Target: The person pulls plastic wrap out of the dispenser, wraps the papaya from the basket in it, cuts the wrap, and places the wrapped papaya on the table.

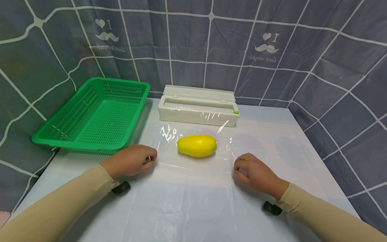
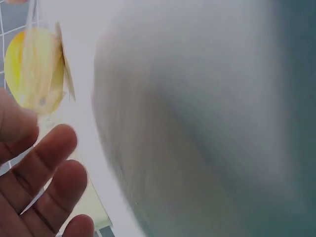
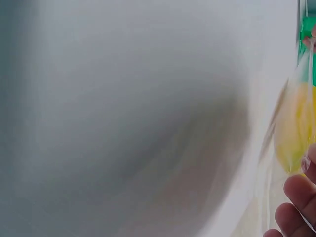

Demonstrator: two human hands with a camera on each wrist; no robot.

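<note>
A smooth, oblong yellow fruit [image 1: 197,146], like a mango or small papaya, lies on its side mid-table. Clear cling film [image 1: 167,133] stretches from a white dispenser box [image 1: 196,116] toward me around the fruit; whether it passes over or under is hard to tell. My left hand [image 1: 133,160] pinches the film's near left corner between thumb and forefinger. At the near right corner, my right hand [image 1: 257,173] does the same. Both wrist views show the fruit through film, beyond the left fingers [image 2: 61,185] and the right fingers [image 3: 298,197].
The dispenser's lid [image 1: 199,92] stands raised at the back. A green plastic basket [image 1: 136,111] sits at the table's left, close beside my left hand. Grey checked cloth [image 1: 187,40] hangs behind and at both sides of the white-covered table [image 1: 181,211].
</note>
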